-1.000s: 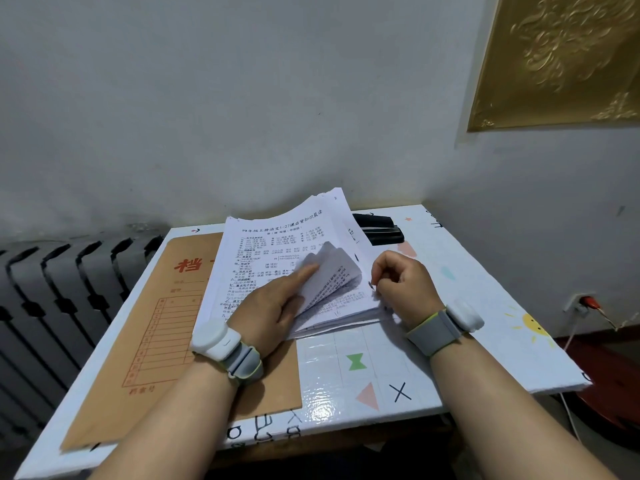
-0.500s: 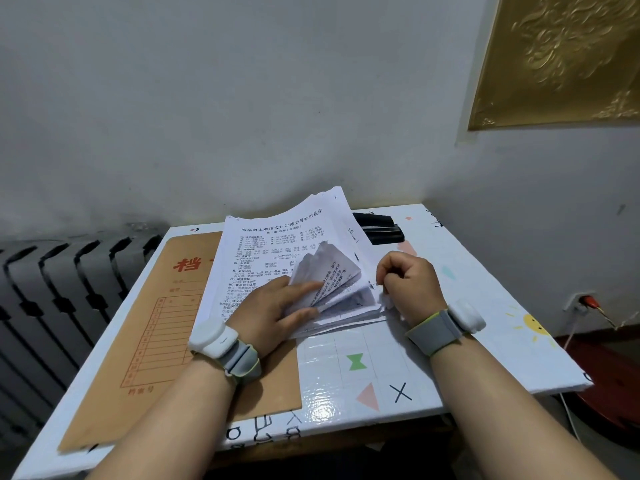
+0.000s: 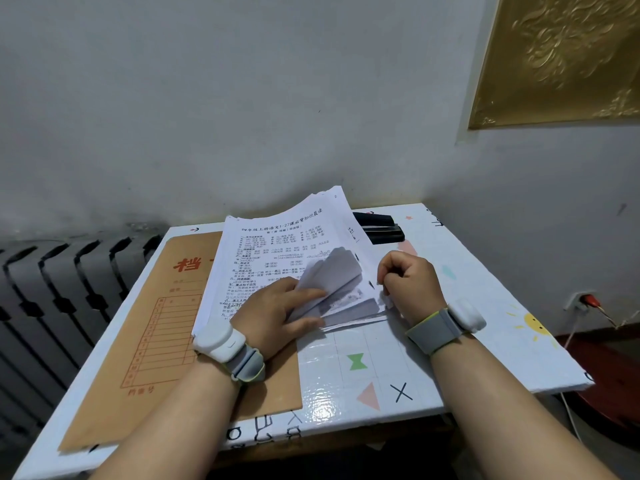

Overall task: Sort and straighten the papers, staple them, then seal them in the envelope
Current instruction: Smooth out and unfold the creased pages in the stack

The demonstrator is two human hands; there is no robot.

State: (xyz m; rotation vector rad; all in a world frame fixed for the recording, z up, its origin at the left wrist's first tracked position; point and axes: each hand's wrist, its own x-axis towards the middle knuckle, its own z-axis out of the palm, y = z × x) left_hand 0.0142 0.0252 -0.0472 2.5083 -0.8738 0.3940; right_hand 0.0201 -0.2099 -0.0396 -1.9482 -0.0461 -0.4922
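Note:
A stack of printed white papers (image 3: pixel 273 244) lies on the table, partly over a brown envelope (image 3: pixel 166 323) with red characters. My left hand (image 3: pixel 277 313) rests flat on the stack's near part, its fingers holding down curled-up lower corners of several sheets (image 3: pixel 332 275). My right hand (image 3: pixel 408 282) is closed at the stack's right edge and pinches the sheet edges there. A black stapler (image 3: pixel 379 226) lies behind the papers at the back of the table, partly hidden by them.
The white table top (image 3: pixel 398 358) has coloured shapes printed on it and stands against a grey wall. A dark radiator (image 3: pixel 62 289) is to the left. A wall socket with a red plug (image 3: pixel 585 301) is low on the right.
The lifted sheet corners have fanned further under my left fingers, which shifted slightly on the stack. My right hand stays closed at the right edge, moved a little.

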